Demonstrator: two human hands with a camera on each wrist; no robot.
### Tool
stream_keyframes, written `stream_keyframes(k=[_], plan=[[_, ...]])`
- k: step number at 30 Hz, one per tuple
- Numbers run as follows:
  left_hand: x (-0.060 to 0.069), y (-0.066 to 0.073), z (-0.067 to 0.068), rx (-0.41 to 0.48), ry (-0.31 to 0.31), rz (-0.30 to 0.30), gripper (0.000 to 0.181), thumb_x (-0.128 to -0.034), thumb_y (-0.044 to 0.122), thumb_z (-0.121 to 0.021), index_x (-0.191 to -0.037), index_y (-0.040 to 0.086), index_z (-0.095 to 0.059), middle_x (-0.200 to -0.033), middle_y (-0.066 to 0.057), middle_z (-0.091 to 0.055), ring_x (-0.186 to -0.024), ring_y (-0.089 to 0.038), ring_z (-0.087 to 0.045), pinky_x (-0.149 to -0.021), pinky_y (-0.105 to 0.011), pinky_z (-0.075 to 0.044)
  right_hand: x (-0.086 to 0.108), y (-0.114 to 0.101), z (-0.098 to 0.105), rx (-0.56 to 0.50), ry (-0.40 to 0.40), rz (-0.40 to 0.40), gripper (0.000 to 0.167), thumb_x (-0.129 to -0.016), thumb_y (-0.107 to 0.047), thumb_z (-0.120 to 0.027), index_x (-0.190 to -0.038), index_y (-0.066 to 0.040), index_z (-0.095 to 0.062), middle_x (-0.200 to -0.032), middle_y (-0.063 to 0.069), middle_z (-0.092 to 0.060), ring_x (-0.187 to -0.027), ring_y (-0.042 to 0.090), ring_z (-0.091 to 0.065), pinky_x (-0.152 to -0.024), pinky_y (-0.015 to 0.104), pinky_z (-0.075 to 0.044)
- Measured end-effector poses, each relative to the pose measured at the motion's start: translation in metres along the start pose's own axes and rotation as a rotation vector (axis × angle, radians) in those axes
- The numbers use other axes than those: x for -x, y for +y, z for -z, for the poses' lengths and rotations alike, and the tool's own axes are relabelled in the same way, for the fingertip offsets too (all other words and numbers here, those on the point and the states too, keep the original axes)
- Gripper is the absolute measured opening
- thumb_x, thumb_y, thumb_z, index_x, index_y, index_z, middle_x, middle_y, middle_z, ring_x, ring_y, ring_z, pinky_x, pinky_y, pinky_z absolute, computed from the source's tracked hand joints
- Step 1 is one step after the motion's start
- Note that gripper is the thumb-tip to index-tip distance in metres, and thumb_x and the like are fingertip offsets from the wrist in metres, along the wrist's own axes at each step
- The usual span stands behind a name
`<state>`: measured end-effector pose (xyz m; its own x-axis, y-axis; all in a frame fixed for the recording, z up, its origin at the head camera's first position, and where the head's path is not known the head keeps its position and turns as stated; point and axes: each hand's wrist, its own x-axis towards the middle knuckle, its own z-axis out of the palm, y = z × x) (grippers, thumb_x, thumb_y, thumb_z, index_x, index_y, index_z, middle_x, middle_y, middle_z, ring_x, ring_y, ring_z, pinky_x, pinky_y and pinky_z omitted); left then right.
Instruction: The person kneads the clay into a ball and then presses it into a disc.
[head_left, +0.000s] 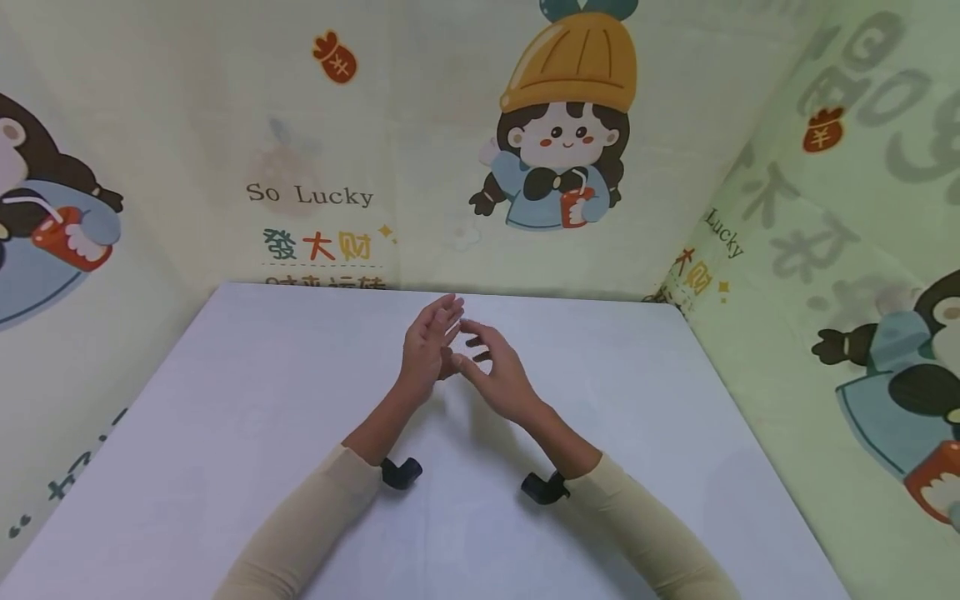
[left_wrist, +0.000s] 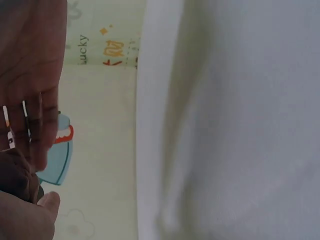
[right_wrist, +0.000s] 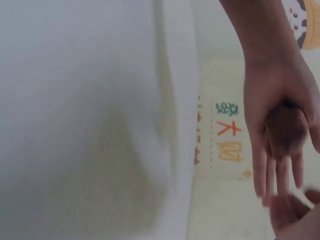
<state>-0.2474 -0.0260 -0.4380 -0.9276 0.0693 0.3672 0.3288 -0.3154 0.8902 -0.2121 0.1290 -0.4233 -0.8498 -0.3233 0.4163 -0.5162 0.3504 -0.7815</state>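
In the head view my left hand (head_left: 426, 346) is raised above the white table, palm turned inward, fingers mostly extended. Beside it, my right hand (head_left: 501, 375) has loosely bent, spread fingers, their tips close to the left hand. The right wrist view shows the left palm (right_wrist: 270, 85) with extended fingers and a brown rounded shape (right_wrist: 287, 129) in front of it; whether this is a thing or part of a hand I cannot tell. Blurred right fingers (right_wrist: 295, 212) are below. In the left wrist view the right hand (left_wrist: 30, 75) reaches down towards the left hand (left_wrist: 27, 217).
A white-covered table (head_left: 247, 400) spreads beneath both forearms. Patterned cloth walls (head_left: 427, 167) with cartoon figures and lettering stand behind and at both sides. Beige sleeves (head_left: 307, 521) cover the forearms, and a black device is at each wrist.
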Motion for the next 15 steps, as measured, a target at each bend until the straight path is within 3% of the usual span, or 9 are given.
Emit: stream_keyframes(k=[4, 8, 11, 15], plan=[[0.003, 0.002, -0.012, 0.024, 0.064, -0.003, 0.045, -0.1146, 0.020, -0.046, -0.153, -0.004, -0.046, -0.154, -0.020, -0.053, -0.145, -0.032, -0.048, -0.117, -0.048, -0.038, 0.002, -0.008, -0.013, -0.137, 0.139, 0.046, 0.069, -0.111, -0.034, -0.048, -0.166, -0.003, -0.020, -0.172, 0.009, -0.024, -0.155, 0.027, -0.026, -0.121, 0.054, -0.028], [0.009, 0.006, -0.027, 0.027, 0.078, -0.008, 0.047, -0.1134, 0.020, -0.045, -0.156, -0.001, -0.043, -0.159, -0.014, -0.049, -0.148, -0.024, -0.043, -0.118, -0.041, -0.036, 0.005, -0.018, -0.024, -0.230, 0.172, 0.057, 0.078, -0.112, -0.050, -0.036, -0.169, -0.012, 0.001, -0.176, -0.002, 0.001, -0.160, 0.016, -0.001, -0.126, 0.056, -0.008], [0.014, 0.007, -0.036, 0.036, 0.054, -0.010, 0.051, -0.1135, 0.024, -0.041, -0.159, 0.001, -0.038, -0.163, -0.011, -0.043, -0.153, -0.021, -0.036, -0.122, -0.038, -0.030, 0.005, -0.024, -0.028, -0.257, 0.171, 0.048, 0.080, -0.111, -0.055, -0.032, -0.169, -0.016, 0.007, -0.175, -0.006, 0.007, -0.160, 0.013, 0.004, -0.125, 0.056, -0.005], [0.020, 0.012, -0.043, 0.019, -0.028, 0.006, 0.061, -0.1120, 0.034, -0.029, -0.164, 0.003, -0.026, -0.170, -0.010, -0.030, -0.157, -0.020, -0.023, -0.126, -0.042, -0.017, 0.003, -0.026, -0.027, -0.255, 0.186, 0.083, 0.081, -0.111, -0.056, -0.029, -0.169, -0.012, 0.007, -0.175, -0.004, 0.008, -0.160, 0.015, 0.005, -0.126, 0.054, -0.007]])
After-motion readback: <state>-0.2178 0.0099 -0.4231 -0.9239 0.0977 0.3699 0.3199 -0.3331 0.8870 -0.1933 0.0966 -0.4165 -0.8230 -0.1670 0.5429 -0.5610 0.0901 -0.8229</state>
